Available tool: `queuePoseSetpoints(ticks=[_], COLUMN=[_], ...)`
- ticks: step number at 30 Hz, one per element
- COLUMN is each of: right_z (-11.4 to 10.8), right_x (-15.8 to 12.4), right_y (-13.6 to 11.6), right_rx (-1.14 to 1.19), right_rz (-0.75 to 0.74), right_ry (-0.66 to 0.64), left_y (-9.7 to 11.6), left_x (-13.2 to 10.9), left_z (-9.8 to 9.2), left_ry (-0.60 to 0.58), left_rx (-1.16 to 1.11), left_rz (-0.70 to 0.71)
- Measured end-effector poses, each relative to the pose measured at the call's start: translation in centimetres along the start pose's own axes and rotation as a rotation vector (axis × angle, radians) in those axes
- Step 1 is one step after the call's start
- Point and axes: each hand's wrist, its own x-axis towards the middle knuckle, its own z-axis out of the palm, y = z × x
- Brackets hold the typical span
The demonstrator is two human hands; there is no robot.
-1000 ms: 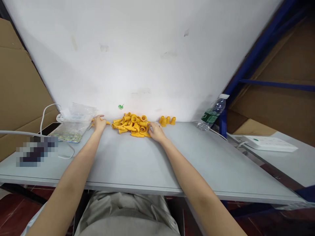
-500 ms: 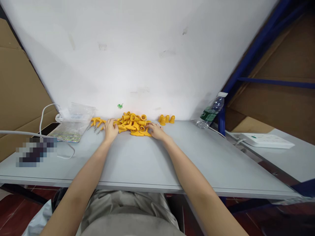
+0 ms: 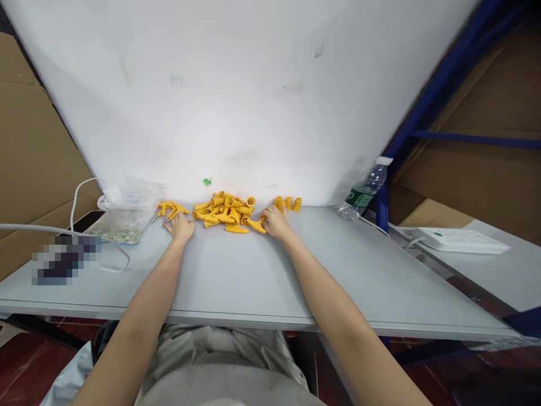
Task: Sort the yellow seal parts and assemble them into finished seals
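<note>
A pile of yellow plastic pieces (image 3: 224,210), with hollow cups and curved handles among them, lies on the table against the wall. To its left is a small group of yellow handles with metal spirals (image 3: 164,207), like corkscrews. My left hand (image 3: 181,228) is closed at this group, its fingertips on a yellow corkscrew (image 3: 179,209). At the pile's right end, my right hand (image 3: 276,223) pinches the tip of a curved yellow handle (image 3: 256,225). Just behind that hand stand several yellow cups (image 3: 297,204), partly covered by it.
A clear plastic bag (image 3: 120,225) and white cable (image 3: 122,256) lie at the left, near a blurred-out dark item (image 3: 63,265). At the right, a plastic bottle (image 3: 364,192) leans by a blue frame post. A white power strip (image 3: 460,239) rests on the neighbouring surface.
My left hand has moved left from the pile to the corkscrews. My right hand has shifted slightly right, and a curved handle now sticks out of the pile towards it.
</note>
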Motion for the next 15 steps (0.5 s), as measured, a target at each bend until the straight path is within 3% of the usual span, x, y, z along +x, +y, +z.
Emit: queuePoseSetpoints(ticks=[5,10,13,15], right_z=[-0.5,-1.4,-1.6,-1.5], right_x=[0.2,0.4,0.6,0.7], right_y=[0.2,-1.2,-2.9,-4.3], right_rx=[0.006,-0.016,-0.107,-0.16], right_rz=[-0.076,-0.128,-0.169,-0.218], right_ry=[0.267,0.455,0.455,0.443], left_y=[0.6,2.5,3.9,4.6], left_x=[-0.4,-2.7,-4.6,-5.7], left_z=[-0.4,-1.4,-1.5,-1.3], left_ry=[0.108,0.291,0.27,0.205], left_rx=[-0.079,-0.204,-0.189,-0.131], left_rz=[0.123,0.554,0.83,0.931])
